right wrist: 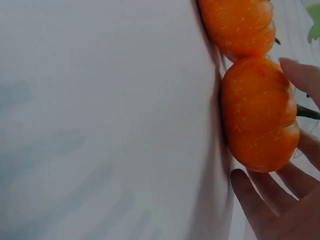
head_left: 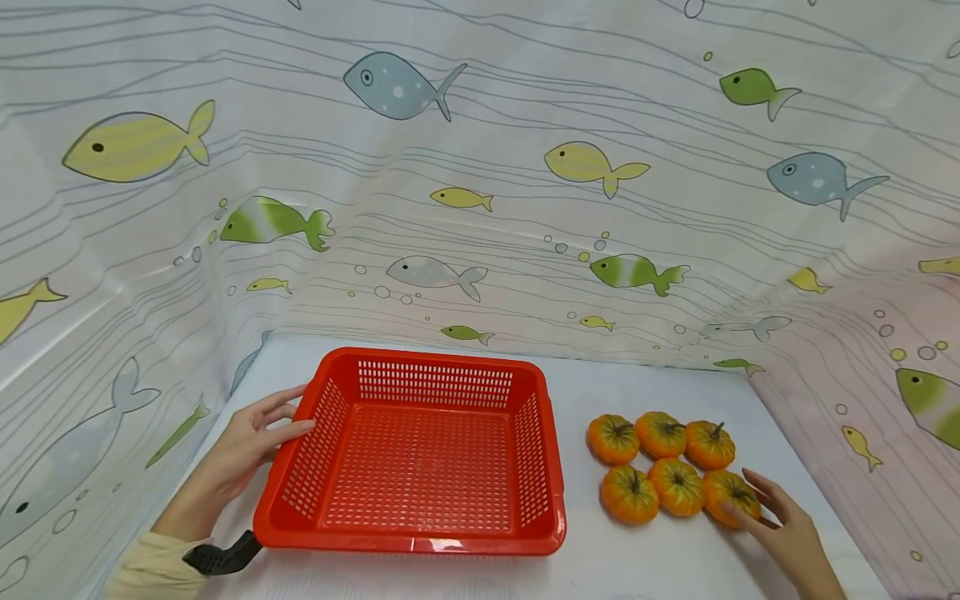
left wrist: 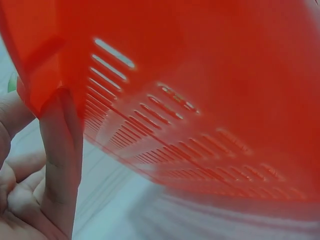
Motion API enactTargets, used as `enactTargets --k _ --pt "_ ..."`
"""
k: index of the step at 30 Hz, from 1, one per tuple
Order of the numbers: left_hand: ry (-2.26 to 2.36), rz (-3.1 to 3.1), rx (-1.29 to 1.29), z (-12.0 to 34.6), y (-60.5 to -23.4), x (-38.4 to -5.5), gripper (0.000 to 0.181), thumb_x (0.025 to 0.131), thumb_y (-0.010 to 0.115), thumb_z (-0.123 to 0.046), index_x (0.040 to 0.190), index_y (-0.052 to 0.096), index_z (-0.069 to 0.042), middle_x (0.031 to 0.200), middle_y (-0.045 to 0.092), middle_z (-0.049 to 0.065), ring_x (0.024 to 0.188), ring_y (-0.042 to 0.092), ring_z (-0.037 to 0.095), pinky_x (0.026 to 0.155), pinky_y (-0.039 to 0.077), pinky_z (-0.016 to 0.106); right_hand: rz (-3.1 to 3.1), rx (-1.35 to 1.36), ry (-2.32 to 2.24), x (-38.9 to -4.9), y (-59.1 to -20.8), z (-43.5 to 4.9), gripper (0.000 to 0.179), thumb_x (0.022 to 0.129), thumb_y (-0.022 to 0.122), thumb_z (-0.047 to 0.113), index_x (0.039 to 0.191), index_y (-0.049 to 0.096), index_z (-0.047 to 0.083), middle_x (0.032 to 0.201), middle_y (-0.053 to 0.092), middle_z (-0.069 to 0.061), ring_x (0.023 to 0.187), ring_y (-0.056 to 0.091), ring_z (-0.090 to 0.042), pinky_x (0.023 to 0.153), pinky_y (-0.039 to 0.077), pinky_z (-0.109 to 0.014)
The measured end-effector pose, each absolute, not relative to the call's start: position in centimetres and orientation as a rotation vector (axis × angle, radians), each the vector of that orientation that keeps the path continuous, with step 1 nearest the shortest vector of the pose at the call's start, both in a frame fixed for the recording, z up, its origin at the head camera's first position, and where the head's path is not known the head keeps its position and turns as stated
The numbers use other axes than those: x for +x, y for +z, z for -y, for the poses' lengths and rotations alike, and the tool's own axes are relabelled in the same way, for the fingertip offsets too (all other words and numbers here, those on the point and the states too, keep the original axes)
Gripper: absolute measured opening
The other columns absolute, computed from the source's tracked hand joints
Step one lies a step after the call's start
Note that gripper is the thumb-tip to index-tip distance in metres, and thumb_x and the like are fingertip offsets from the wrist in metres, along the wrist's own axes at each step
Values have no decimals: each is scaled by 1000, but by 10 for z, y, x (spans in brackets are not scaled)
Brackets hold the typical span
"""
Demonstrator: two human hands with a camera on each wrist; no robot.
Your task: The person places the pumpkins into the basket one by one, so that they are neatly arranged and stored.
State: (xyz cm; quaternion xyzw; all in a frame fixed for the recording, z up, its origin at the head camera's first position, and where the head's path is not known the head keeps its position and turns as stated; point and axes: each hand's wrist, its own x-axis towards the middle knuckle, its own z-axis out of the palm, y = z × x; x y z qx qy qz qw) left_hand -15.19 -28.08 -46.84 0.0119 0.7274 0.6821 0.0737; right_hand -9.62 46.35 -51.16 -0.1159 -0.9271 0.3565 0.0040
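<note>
A red plastic basket with slotted walls stands on the white table, with nothing in it. At its left side my left hand holds the rim between thumb and fingers; the left wrist view shows fingers against the outside of the basket. Several small orange pumpkins lie in two rows to the basket's right. My right hand is spread around the front right pumpkin, thumb at its near side. In the right wrist view, loosely extended fingers lie beside that pumpkin, which rests on the table.
A fish-patterned curtain surrounds the table at the back and both sides. White tabletop shows between the basket and the pumpkins and in front of them. A black band piece sits at my left wrist, close to the basket's near left corner.
</note>
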Motion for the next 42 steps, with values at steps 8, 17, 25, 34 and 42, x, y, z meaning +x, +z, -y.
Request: enactTargets --k 8,17,25,34,42 --pt "2146 -2079 42 281 -471 -149 61 103 62 -10 157 35 -10 102 73 -7 88 76 13 78 66 35 3009 -479 1149 -96 -512 -460 92 94 71 51 161 30 5 161 34 -31 130 53 -35 87 51 -18" --pt "2147 -2094 48 279 -470 -152 64 103 63 -10 159 34 -6 101 72 -6 87 76 13 78 66 34 2992 -527 1131 -95 -510 -459 92 93 72 53 161 31 6 160 35 -30 131 49 -37 79 48 -10" --pt "2176 -2035 30 278 -473 -151 65 103 62 -10 160 30 -8 103 72 -7 91 76 12 81 66 34 2911 -481 1103 -93 -511 -463 87 92 75 50 158 39 9 147 50 4 100 30 25 75 40 2" --pt "2201 -1997 16 279 -475 -151 66 103 62 -10 161 30 -9 104 72 -6 91 75 12 82 65 33 2860 -427 1146 -95 -500 -460 87 93 74 49 159 36 7 135 44 28 97 30 30 73 40 4" --pt "2199 -1993 -8 278 -472 -150 67 103 63 -12 161 30 -9 105 72 -7 92 75 12 82 65 33 2801 -287 1163 -94 -487 -457 79 94 77 37 158 40 8 128 40 42 100 34 31 76 41 5"
